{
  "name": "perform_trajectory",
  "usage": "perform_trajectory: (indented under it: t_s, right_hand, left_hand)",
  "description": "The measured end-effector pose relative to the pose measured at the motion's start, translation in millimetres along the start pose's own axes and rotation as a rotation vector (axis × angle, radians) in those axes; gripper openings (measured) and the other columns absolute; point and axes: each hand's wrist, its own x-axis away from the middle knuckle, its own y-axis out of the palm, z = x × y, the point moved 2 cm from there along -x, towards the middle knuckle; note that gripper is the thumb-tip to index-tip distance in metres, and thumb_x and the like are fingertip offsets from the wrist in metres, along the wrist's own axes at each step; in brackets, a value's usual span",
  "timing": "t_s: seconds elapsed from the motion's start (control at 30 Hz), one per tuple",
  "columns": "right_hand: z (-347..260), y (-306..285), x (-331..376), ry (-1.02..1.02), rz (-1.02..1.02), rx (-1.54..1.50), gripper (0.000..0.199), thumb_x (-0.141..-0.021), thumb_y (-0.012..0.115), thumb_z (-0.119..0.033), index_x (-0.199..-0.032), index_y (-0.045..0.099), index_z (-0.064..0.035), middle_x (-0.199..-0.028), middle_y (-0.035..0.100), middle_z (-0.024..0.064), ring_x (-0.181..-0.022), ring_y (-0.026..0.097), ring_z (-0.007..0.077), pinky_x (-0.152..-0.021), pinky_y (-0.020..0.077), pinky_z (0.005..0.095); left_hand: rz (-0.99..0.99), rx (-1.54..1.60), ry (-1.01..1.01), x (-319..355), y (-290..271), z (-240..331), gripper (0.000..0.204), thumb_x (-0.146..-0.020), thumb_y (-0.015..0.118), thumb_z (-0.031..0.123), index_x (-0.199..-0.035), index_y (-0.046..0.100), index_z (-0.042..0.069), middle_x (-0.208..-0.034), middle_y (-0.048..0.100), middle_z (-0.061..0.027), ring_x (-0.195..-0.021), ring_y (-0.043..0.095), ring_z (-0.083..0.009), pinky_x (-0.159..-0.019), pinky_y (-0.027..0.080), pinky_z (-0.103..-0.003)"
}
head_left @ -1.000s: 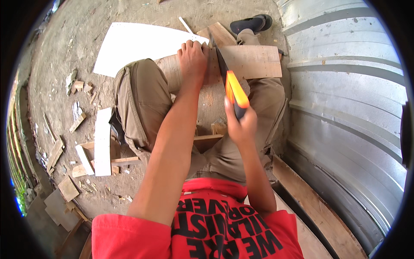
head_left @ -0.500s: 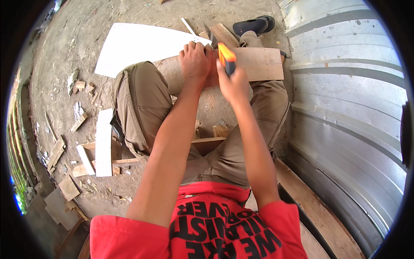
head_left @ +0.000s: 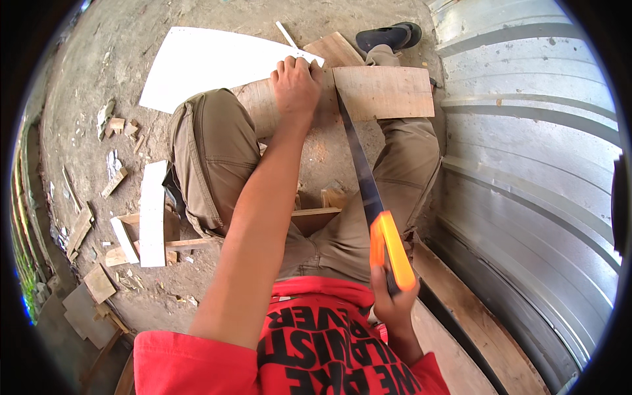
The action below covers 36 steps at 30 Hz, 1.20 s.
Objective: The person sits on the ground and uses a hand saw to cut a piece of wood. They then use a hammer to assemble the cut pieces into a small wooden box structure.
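Observation:
A light wooden board (head_left: 388, 92) lies across my knees. My left hand (head_left: 296, 85) is curled over the board's far edge, pressing it left of a cut line. In my right hand (head_left: 395, 303), drawn back close to my right hip, is the handle of a hand saw (head_left: 359, 155) with an orange and black grip. Its dark blade runs away from me, and the tip meets the board in the cut, just right of my left hand. The fingertips of my left hand are partly hidden behind the board's edge.
A white panel (head_left: 217, 66) lies on the ground beyond my left knee. Wood offcuts (head_left: 82, 230) and a white strip (head_left: 153, 214) are scattered at the left. A corrugated metal wall (head_left: 526, 131) stands close on the right, with a long plank (head_left: 474, 316) along its foot.
My right hand has pulled the saw back toward my body, from beside the board to near my hip, so the blade now shows. My left hand stays on the board.

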Motion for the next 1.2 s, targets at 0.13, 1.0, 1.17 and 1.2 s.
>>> perform_trajectory:
  t_s: [0.13,1.0,1.17,1.2]
  right_hand:
    - [-14.6,-3.2,-1.6,0.049,0.007,-0.053,0.013,-0.091,0.068,-0.006,-0.096,0.063,0.0051,-0.069,0.057,0.0001,-0.065,0.051,0.0057,-0.058,0.0413,0.0255]
    - [-1.5,56.0,-146.5,-0.094,0.009,-0.012,0.029,-0.096,0.066,-0.026,-0.083,0.061,-0.0001,-0.061,0.051,0.0013,-0.058,0.047,0.0099,-0.056,0.0391,0.0322]
    - [-6.9,105.4,-264.4,-0.211,0.165,0.163,0.056,-0.089,0.067,-0.050,-0.074,0.060,0.0030,-0.059,0.057,0.0151,-0.055,0.055,0.0289,-0.059,0.0464,0.0414]
    - [-7.3,106.4,-257.1,-0.204,0.114,0.157,0.053,-0.090,0.067,-0.048,-0.076,0.061,0.0028,-0.059,0.057,0.0128,-0.056,0.054,0.0251,-0.059,0.0456,0.0395]
  left_hand:
    - [-0.028,0.020,-0.016,-0.9,-1.4,-2.6,0.029,-0.091,0.059,0.029,-0.087,0.066,0.002,-0.097,0.064,-0.0131,-0.100,0.058,-0.0307,-0.089,0.044,-0.045]
    - [-0.089,0.048,0.027,-0.9,-11.2,1.1,0.026,-0.089,0.061,0.028,-0.083,0.065,0.003,-0.094,0.063,-0.0124,-0.098,0.057,-0.0295,-0.089,0.043,-0.043]
    - [-0.083,0.081,0.014,-3.5,-6.2,10.1,0.029,-0.091,0.060,0.030,-0.085,0.068,0.003,-0.098,0.064,-0.0119,-0.101,0.057,-0.0293,-0.090,0.042,-0.044]
    - [-0.080,0.073,-0.008,-2.3,-5.0,4.6,0.028,-0.091,0.060,0.030,-0.086,0.068,0.003,-0.098,0.064,-0.0118,-0.101,0.057,-0.0293,-0.090,0.042,-0.044]
